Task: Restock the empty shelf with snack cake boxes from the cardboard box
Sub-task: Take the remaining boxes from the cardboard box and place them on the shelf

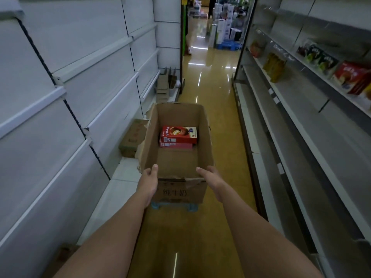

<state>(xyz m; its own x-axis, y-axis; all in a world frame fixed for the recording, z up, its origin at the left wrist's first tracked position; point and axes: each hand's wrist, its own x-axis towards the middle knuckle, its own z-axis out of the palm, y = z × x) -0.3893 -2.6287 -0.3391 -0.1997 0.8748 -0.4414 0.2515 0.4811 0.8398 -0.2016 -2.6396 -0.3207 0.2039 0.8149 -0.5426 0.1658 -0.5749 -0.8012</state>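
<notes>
Down at the near rim of the open brown cardboard box [176,157]: left hand [149,177] and right hand [210,175] gripping it, fingers curled over the edge. Deeper inside, two red snack cake boxes [178,135] stacked. Probably light, stiff, crushable; best grabbed by the long sides. Mostly bare grey shelf [301,121] off right.

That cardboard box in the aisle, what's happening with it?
A person grips the near rim of the open cardboard box with the left hand and right hand. It sits on a blue dolly. Two red snack cake boxes are stacked inside. The shelves on the right are mostly bare.
</notes>
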